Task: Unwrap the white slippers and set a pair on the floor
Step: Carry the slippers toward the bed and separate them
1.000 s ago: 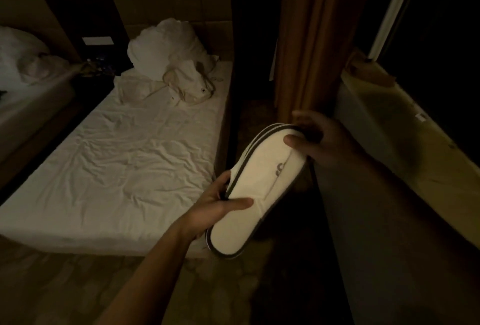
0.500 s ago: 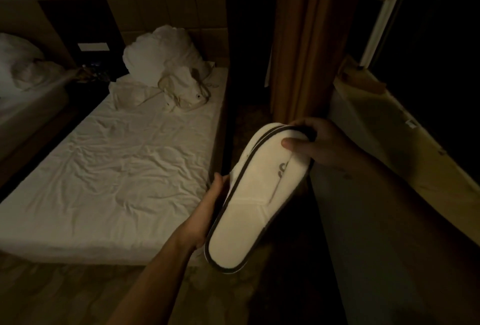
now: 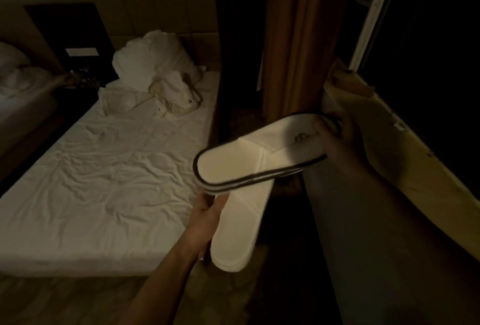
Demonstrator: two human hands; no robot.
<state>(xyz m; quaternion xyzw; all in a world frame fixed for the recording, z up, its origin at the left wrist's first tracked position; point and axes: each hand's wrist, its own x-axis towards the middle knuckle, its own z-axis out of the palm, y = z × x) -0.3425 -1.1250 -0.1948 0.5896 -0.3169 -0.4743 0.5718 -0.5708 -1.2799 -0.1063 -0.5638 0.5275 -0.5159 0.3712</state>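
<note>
Two white slippers with dark edging are up in front of me, apart from each other. The upper slipper [image 3: 262, 153] lies nearly level, and my right hand [image 3: 340, 137] grips its toe end, thumb on the logo side. The lower slipper [image 3: 237, 228] hangs sole-out, pointing down. My left hand [image 3: 207, 210] holds it from the left side, its fingers hidden behind it. No wrapper shows on either slipper.
A bed with a crumpled white sheet [image 3: 104, 181] fills the left, with pillows and a cloth bag [image 3: 179, 96] at its head. A brown curtain [image 3: 293, 38] hangs ahead. A ledge [image 3: 376, 148] runs along the dark window at right. Patterned floor [image 3: 78, 301] lies below.
The two stacked slippers have come apart. My right hand swung the top one up and right to near level. My left hand keeps the other, now hanging lower.
</note>
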